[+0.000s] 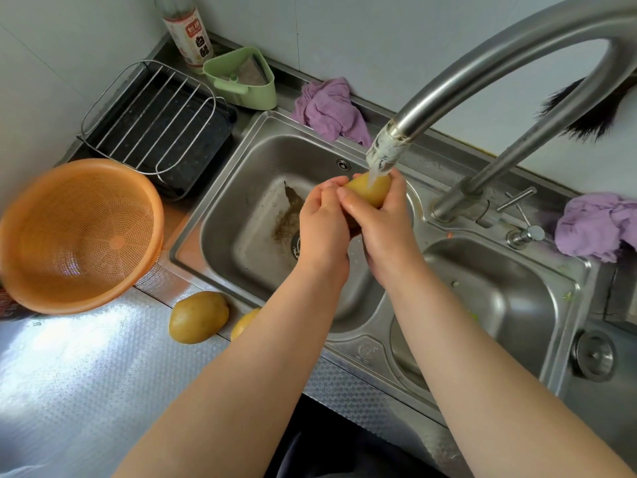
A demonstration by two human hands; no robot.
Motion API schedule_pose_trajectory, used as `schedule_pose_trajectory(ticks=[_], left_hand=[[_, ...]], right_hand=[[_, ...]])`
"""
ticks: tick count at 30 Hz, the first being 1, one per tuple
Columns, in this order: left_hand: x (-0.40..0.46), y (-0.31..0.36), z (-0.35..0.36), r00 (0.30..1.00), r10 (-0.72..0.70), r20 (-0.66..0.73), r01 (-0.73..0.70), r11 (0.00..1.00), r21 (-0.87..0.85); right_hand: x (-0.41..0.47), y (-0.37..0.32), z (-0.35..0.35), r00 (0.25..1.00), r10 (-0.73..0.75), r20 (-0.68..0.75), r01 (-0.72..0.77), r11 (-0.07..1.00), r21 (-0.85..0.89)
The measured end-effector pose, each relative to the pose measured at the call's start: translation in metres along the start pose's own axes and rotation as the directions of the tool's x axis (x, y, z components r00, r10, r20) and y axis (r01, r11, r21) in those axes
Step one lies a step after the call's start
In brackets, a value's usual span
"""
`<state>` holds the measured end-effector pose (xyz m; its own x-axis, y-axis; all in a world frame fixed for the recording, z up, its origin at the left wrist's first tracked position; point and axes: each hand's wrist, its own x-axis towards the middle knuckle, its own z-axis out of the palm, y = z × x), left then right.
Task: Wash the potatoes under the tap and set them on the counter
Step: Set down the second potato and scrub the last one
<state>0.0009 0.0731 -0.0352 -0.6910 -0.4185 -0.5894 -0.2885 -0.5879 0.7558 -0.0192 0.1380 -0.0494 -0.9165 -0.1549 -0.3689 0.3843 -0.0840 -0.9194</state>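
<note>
Nearest, the embossed silver desk (86, 374) carries two potatoes at the sink's near-left edge: a whole potato (198, 317) and a second potato (245, 322) half hidden behind the left forearm. Left of them sits an orange colander (81, 236). Over the left basin of the steel sink (241, 215), the left hand (322, 225) and right hand (384, 229) are both clamped around a third potato (370, 193) under water running from the tap (389, 151). Farther back stand a wire dish rack (151, 115), a green sponge holder (241, 77), a vinegar bottle (188, 29) and a purple cloth (329, 108) against the white wall.
</note>
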Motion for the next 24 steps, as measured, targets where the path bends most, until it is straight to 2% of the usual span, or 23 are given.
schedule_pose_trajectory(ticks=[3,5,7,9,10,12,14,16,17,19,21,22,24], left_hand=[[-0.01,-0.012,0.004,0.984,0.177,0.022,-0.178,0.977,0.118],[-0.012,-0.019,0.004,0.974,0.216,0.074,-0.223,0.969,0.103],[-0.009,-0.02,0.001,0.992,0.077,0.095,-0.076,0.997,-0.012],[-0.004,-0.015,0.0,0.977,-0.168,0.132,0.188,0.97,-0.154],[-0.002,-0.01,0.0,0.957,-0.253,0.141,0.273,0.95,-0.15],[0.002,-0.003,-0.003,0.947,-0.306,0.098,0.312,0.948,-0.057],[0.008,-0.001,-0.007,0.978,-0.204,0.04,0.204,0.979,0.013],[0.01,-0.003,-0.011,1.0,-0.016,0.01,0.014,0.991,0.133],[0.009,-0.004,-0.011,0.998,0.065,0.006,-0.065,0.978,0.197],[0.0,-0.007,-0.01,0.981,0.189,0.035,-0.191,0.936,0.297],[-0.01,-0.014,-0.008,0.954,0.288,0.086,-0.299,0.887,0.351],[-0.014,-0.018,-0.006,0.948,0.299,0.114,-0.319,0.886,0.336],[-0.024,-0.022,0.0,0.96,0.25,0.128,-0.274,0.934,0.232]], right_hand=[[0.016,-0.01,0.0,0.982,0.145,-0.125,-0.119,0.974,0.194],[0.029,-0.014,-0.001,0.955,0.257,-0.147,-0.201,0.928,0.312],[0.035,-0.015,-0.002,0.952,0.281,-0.121,-0.219,0.902,0.372],[0.04,-0.013,-0.006,0.961,0.23,-0.153,-0.167,0.926,0.339],[0.038,-0.013,-0.009,0.966,0.201,-0.162,-0.151,0.949,0.277],[0.029,-0.01,-0.009,0.975,0.166,-0.148,-0.137,0.973,0.186],[0.02,-0.001,-0.006,0.987,0.103,-0.127,-0.094,0.993,0.077],[0.01,0.004,-0.002,0.997,0.033,-0.066,-0.036,0.998,-0.045],[0.008,0.005,-0.001,0.999,0.022,-0.037,-0.024,0.998,-0.057],[0.006,-0.001,0.0,0.997,0.062,-0.039,-0.059,0.996,0.06],[0.008,-0.011,0.0,0.986,0.117,-0.116,-0.094,0.978,0.184],[0.011,-0.016,0.001,0.975,0.129,-0.181,-0.098,0.98,0.174],[0.019,-0.019,0.002,0.946,0.13,-0.298,-0.09,0.985,0.146]])
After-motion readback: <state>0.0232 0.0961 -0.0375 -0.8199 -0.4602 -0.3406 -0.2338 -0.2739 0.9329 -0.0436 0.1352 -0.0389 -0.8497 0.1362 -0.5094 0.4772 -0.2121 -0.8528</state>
